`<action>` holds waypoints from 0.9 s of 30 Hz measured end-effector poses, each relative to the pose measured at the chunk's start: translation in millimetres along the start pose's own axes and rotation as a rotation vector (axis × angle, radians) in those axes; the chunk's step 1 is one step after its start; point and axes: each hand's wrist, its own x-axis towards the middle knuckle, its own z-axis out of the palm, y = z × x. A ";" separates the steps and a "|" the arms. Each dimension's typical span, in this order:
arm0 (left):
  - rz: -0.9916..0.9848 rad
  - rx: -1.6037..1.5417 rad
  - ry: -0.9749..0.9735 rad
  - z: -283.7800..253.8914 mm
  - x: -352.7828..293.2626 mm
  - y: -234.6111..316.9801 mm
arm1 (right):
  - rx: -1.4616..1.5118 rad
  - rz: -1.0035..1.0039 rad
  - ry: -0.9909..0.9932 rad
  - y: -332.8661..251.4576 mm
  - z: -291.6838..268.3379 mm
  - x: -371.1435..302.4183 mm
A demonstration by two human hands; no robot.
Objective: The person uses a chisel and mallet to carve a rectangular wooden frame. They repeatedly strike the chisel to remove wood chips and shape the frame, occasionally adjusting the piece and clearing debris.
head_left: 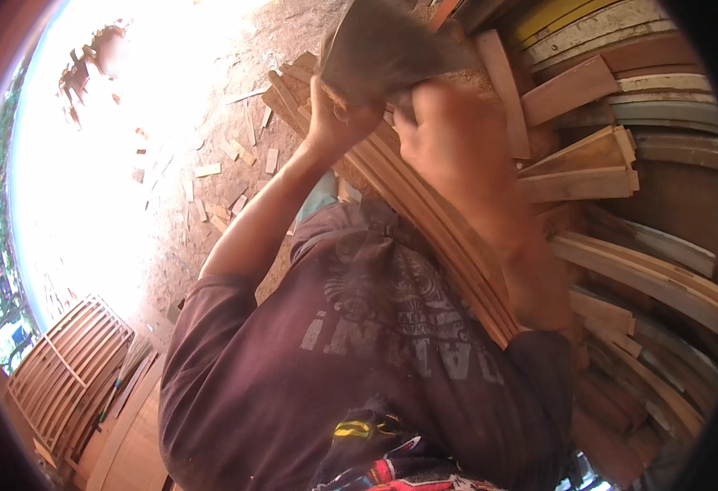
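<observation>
A broad, dark, flat-faced object point(382, 51), smeared by motion, is at the top centre. My right hand point(445, 131) is closed on its lower right side, and blur hides what kind of thing it is. My left hand point(344, 121) curls at its lower left edge, thumb pointing up. A small tan bit shows by the left fingers, but what they grip is hidden. Long reddish-brown wood strips point(424, 204) lie side by side below both hands, slanting from upper left to lower right past my body and under my right forearm.
Small wood offcuts point(244, 153) litter the ground on the left, partly lost in glare. Stacked boards point(645, 262) and short planks point(571, 90) crowd the right side. A slatted wooden frame point(68, 372) stands at the lower left near a pale panel point(134, 434).
</observation>
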 end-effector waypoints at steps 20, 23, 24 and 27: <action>-0.259 -0.095 -0.041 -27.3 5.5 -53.5 | 0.227 0.058 -0.026 23.5 21.7 -7.6; -0.586 -0.044 -0.023 -33.0 33.1 -21.6 | 0.277 0.154 0.043 30.7 16.5 -28.8; -0.432 -0.010 -0.043 -28.2 28.5 -11.5 | 0.375 0.167 0.089 34.2 16.6 -29.4; -0.258 0.181 -0.099 -4.7 12.3 6.1 | 0.581 0.262 0.151 46.2 19.2 -44.3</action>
